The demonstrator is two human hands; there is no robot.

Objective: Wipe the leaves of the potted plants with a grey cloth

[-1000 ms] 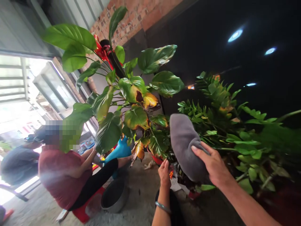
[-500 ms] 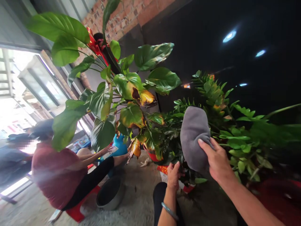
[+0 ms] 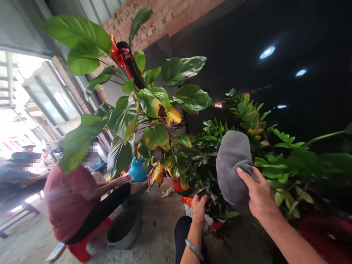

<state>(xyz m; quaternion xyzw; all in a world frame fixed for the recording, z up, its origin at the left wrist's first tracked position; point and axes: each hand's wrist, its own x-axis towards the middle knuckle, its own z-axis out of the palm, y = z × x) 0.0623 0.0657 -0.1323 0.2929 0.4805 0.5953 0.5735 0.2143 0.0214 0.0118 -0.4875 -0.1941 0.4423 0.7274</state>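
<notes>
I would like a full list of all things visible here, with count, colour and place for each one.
cloth: one, grey, in front of the small-leaved plant, held up by the right hand
big-leaved plant: one, green with some yellow and brown leaves, centre
small-leaved plant: one, green, right of centre
bow: one, red, top of the big-leaved plant
basin: one, grey metal, on the floor at lower centre
blue object: one, behind the big leaves; kind unclear
brick wall: red-brown, top
seated person: one, dark red top, left
second person: one, far left by the window
bracelet: one, silvery, on the left wrist
left hand: at the plant's base, bottom centre
right hand: grips the cloth
</notes>
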